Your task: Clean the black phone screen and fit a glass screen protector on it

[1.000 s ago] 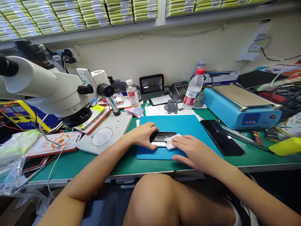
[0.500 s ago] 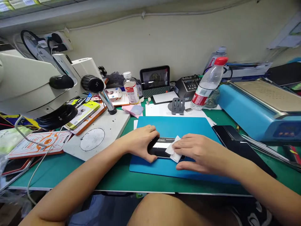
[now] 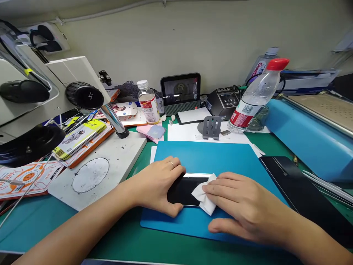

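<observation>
A dark smartphone [image 3: 187, 191] with a glossy black face lies on the blue mat [image 3: 198, 151]. My left hand [image 3: 160, 186] clasps its left end, thumb along the near edge and fingers along the far edge. Over the phone's right part, my right hand [image 3: 239, 206] presses a folded white tissue [image 3: 206, 197] under its fingertips, with the thumb held apart near the mat. The tissue and right hand hide the phone's right end.
A microscope [image 3: 85, 95] on its pale base [image 3: 118, 162] stands at left. Behind the mat are a grey phone stand [image 3: 211, 127], a small screen [image 3: 180, 90], a small bottle [image 3: 149, 105] and a red-capped bottle [image 3: 253, 97]. A black panel [image 3: 300, 191] and blue machine [image 3: 309, 136] lie right.
The view has moved closer to the mat. The bright reflection across the phone's face has gone, leaving it mostly black. Both hands keep their places on phone and tissue.
</observation>
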The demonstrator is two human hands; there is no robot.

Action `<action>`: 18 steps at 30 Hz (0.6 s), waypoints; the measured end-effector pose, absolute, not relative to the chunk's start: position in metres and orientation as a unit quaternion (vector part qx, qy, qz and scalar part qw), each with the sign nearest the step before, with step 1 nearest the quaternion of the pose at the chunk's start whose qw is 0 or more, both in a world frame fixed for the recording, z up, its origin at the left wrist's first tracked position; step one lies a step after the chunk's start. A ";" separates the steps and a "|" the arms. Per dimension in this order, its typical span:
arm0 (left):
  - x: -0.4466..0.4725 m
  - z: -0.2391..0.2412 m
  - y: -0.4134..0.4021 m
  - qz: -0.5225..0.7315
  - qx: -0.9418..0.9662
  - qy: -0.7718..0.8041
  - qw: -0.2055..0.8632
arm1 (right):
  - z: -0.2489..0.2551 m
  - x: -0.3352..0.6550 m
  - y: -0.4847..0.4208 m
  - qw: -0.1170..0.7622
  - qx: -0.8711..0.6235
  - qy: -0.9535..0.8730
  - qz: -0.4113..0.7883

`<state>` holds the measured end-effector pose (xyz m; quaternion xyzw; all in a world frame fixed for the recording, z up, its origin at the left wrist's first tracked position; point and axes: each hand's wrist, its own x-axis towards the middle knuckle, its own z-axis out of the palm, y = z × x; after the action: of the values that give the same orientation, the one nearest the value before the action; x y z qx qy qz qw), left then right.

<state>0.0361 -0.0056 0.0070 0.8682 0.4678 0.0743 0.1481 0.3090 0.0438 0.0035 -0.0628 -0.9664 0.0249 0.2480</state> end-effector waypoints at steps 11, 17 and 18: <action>0.037 0.008 -0.006 0.076 0.859 0.476 0.174 | 0.002 0.307 0.045 0.224 -0.092 -0.969 0.050; 0.038 0.007 -0.007 0.078 0.852 0.485 0.182 | 0.001 0.305 0.045 0.209 -0.117 -0.970 0.047; 0.038 0.007 -0.007 0.079 0.852 0.485 0.182 | 0.001 0.305 0.045 0.213 -0.120 -0.969 0.043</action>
<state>0.0377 -0.0069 0.0065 0.8517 0.4849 0.0793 0.1818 0.3053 0.0447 0.0005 -0.1203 -0.9687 0.0431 0.2127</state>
